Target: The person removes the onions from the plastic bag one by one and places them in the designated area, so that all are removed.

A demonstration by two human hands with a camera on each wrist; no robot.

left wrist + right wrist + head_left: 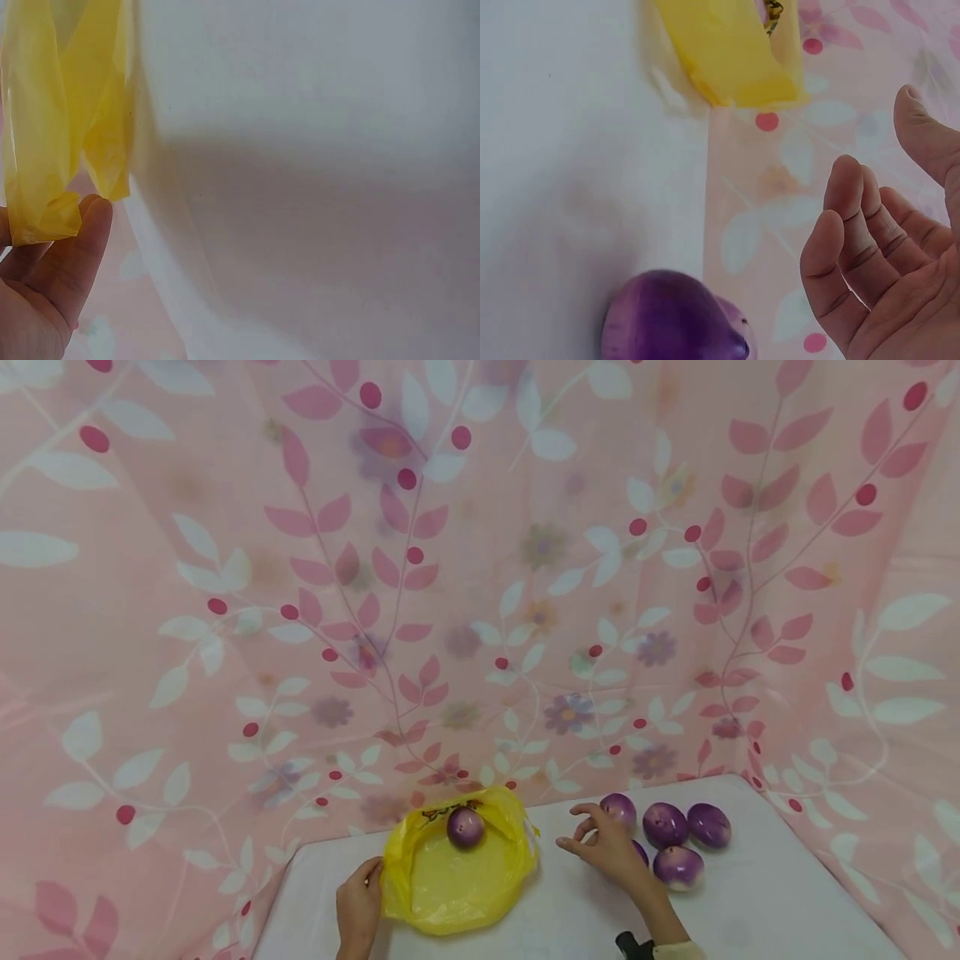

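A yellow plastic bag (450, 920) stands with its mouth open on the white table. One glossy purple onion (465, 828) shows inside it, near the far side. My left hand (358, 906) pinches the bag's left rim; the left wrist view shows thumb and fingers on the yellow film (45, 217). Between the bag and a group of purple onions (678, 867), my right hand (609, 852) hovers with loosely bent fingers and nothing in them. In the right wrist view a purple onion (667, 319) lies below that hand, apart from it.
Several purple onions sit close together at the right of the white table (780, 893), one partly hidden by the right hand. A pink curtain with leaf prints (480, 568) hangs behind the table and at both sides. A black strap piece (633, 946) is at the right wrist.
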